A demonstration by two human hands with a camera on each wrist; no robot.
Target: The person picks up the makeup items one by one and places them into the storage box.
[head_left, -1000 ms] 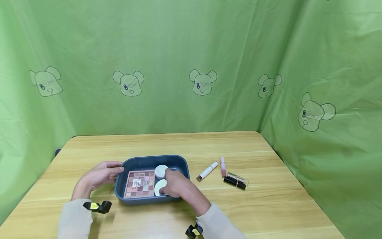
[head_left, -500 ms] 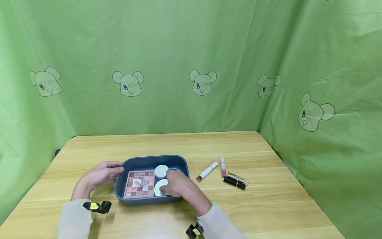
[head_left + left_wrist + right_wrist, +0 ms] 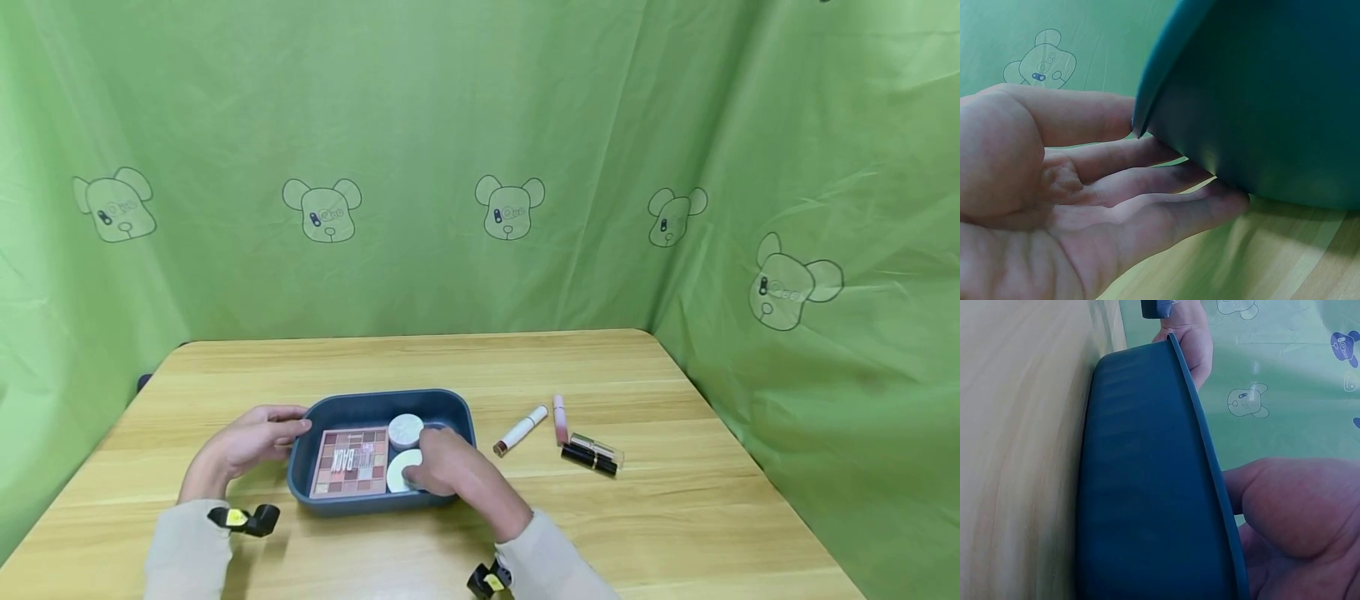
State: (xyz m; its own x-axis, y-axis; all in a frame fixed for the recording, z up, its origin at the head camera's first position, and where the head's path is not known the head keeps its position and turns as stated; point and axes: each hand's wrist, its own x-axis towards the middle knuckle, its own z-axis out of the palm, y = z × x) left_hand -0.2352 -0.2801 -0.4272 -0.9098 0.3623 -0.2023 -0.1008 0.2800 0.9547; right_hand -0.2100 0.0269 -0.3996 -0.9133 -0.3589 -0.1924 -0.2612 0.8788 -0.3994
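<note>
A dark blue tray (image 3: 381, 505) on the table contains a pink eyeshadow palette (image 3: 350, 463) and two white round containers. The upper round container (image 3: 406, 430) stands beside the palette; the lower round container (image 3: 400, 472) is partly under my right hand (image 3: 444, 462). That hand reaches over the tray's near right side and holds the lower container, thumb on its top; the other fingertips are hidden. At the tray's left end, my left hand (image 3: 251, 437) touches the outer wall with nearly straight fingers, its thumb against the rim, as the left wrist view shows.
Right of the tray lie a white tube with a brown end (image 3: 521, 430), a pink tube (image 3: 560, 419), a black tube (image 3: 589, 460) and a clear-capped gold tube (image 3: 600, 447). Green cloth (image 3: 420, 267) hangs around the wooden table (image 3: 675, 517).
Both hands stay nearly still. The right hand has shifted very slightly to the right over the lower round container; the tray and the tubes have not moved.
</note>
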